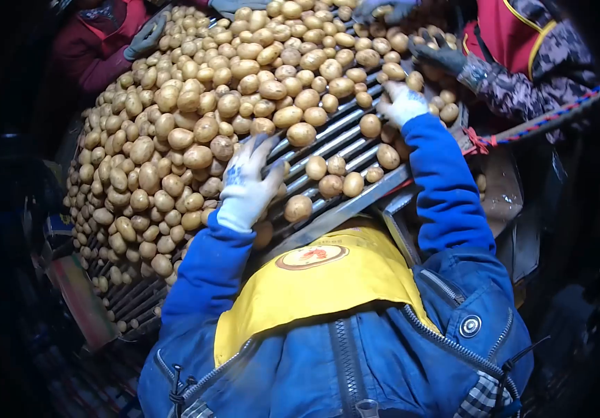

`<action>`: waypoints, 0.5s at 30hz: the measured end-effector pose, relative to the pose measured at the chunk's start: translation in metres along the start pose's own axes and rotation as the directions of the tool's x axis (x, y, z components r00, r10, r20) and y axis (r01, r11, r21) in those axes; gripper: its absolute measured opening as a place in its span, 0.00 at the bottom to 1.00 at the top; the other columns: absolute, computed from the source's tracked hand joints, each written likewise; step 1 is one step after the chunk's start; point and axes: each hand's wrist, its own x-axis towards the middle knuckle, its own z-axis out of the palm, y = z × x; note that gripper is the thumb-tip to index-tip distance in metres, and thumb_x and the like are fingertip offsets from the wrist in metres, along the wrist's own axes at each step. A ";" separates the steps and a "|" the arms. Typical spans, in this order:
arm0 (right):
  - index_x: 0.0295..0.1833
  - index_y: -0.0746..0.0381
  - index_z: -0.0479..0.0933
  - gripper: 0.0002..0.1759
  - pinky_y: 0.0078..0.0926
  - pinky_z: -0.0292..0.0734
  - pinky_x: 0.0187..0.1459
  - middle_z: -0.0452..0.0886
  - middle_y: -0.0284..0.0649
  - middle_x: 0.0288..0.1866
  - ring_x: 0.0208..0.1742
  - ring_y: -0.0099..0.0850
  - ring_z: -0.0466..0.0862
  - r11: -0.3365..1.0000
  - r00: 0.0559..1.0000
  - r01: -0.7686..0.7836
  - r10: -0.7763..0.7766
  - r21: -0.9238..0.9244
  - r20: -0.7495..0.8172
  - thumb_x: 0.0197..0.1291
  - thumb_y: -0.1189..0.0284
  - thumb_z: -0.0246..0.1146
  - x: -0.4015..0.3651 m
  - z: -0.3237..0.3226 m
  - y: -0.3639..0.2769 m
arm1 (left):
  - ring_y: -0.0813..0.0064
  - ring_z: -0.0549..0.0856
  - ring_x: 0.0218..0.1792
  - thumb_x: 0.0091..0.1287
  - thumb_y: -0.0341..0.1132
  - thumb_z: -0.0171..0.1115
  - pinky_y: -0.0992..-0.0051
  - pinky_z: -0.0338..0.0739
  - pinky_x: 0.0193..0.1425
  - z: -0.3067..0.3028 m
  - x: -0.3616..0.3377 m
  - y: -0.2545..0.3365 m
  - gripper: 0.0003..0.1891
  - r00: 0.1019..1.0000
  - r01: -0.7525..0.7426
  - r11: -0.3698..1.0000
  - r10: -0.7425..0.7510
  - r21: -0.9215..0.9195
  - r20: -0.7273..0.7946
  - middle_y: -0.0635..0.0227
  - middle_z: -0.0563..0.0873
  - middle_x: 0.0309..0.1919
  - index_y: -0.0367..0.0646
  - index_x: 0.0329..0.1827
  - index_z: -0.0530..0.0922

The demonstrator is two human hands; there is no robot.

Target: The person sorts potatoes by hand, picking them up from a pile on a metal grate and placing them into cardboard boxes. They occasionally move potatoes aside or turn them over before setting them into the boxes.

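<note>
The left hand (pixel 245 182), in a white-and-blue fabric glove, lies fingers spread, thumb apart, at the edge of the heaped smooth, rounded, yellow-brown potatoes (pixel 195 157). The matching-gloved right hand (pixel 403 104) curls among more potatoes; whether it pinches one, I cannot tell. Each potato should handle as light, firm, slightly slippery and bruisable, best cupped round its middle. Between the hands run parallel silver metal bars (pixel 341 132); beyond the right hand reaches a co-worker's dark grey-gloved hand (pixel 440 56).
</note>
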 end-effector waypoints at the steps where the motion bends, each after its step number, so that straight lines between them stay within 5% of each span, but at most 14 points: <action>1: 0.66 0.55 0.77 0.28 0.55 0.77 0.61 0.77 0.48 0.68 0.66 0.50 0.80 0.990 0.997 0.073 -0.073 -0.119 0.011 0.61 0.56 0.64 -0.006 0.010 -0.008 | 0.47 0.77 0.70 0.65 0.35 0.70 0.55 0.70 0.75 0.005 0.013 -0.010 0.26 0.999 -0.048 0.996 0.048 0.069 0.005 0.48 0.78 0.70 0.43 0.67 0.79; 2: 0.64 0.55 0.77 0.27 0.56 0.75 0.63 0.77 0.48 0.67 0.66 0.48 0.80 0.991 0.995 0.054 -0.064 -0.126 -0.080 0.61 0.56 0.63 -0.021 0.015 -0.026 | 0.44 0.73 0.73 0.64 0.40 0.71 0.55 0.66 0.78 0.006 0.030 -0.005 0.31 0.998 -0.067 0.983 0.063 0.174 0.027 0.48 0.76 0.72 0.45 0.71 0.76; 5: 0.60 0.55 0.78 0.24 0.56 0.74 0.62 0.79 0.45 0.64 0.63 0.47 0.81 0.973 0.973 0.231 -0.231 -0.001 0.029 0.62 0.56 0.63 -0.043 0.006 -0.052 | 0.42 0.63 0.79 0.66 0.52 0.66 0.45 0.52 0.83 0.031 0.065 -0.018 0.37 0.975 -0.151 0.940 0.090 0.307 0.203 0.47 0.69 0.77 0.51 0.77 0.70; 7: 0.59 0.54 0.78 0.22 0.54 0.73 0.61 0.81 0.43 0.61 0.60 0.45 0.81 0.946 0.940 0.324 -0.325 -0.027 -0.109 0.63 0.57 0.63 -0.046 -0.003 -0.077 | 0.42 0.60 0.81 0.67 0.57 0.60 0.34 0.45 0.81 0.057 0.056 -0.025 0.37 0.955 -0.257 0.885 0.172 0.388 0.241 0.50 0.66 0.79 0.52 0.78 0.70; 10: 0.59 0.54 0.78 0.21 0.51 0.70 0.61 0.81 0.41 0.61 0.61 0.45 0.81 0.855 0.819 0.516 -0.507 -0.041 -0.270 0.63 0.59 0.63 -0.017 0.001 -0.101 | 0.41 0.60 0.80 0.66 0.56 0.61 0.38 0.44 0.83 0.047 0.039 -0.008 0.36 0.929 -0.263 0.933 0.176 0.246 0.325 0.49 0.68 0.78 0.51 0.76 0.72; 13: 0.65 0.58 0.78 0.28 0.50 0.67 0.71 0.78 0.46 0.70 0.69 0.49 0.76 0.720 0.713 0.694 -0.692 -0.026 -0.115 0.62 0.58 0.66 0.030 0.033 -0.120 | 0.36 0.64 0.77 0.66 0.52 0.65 0.37 0.49 0.82 0.043 0.002 0.009 0.30 0.892 -0.310 0.942 0.239 0.133 0.383 0.47 0.70 0.76 0.50 0.69 0.78; 15: 0.62 0.56 0.79 0.24 0.53 0.63 0.73 0.76 0.45 0.71 0.70 0.48 0.75 0.700 0.683 0.713 -0.708 -0.049 -0.178 0.63 0.58 0.65 0.023 0.047 -0.116 | 0.36 0.67 0.76 0.66 0.49 0.67 0.37 0.56 0.80 0.033 -0.008 0.012 0.26 0.901 -0.261 0.964 0.227 0.044 0.370 0.46 0.71 0.75 0.50 0.65 0.81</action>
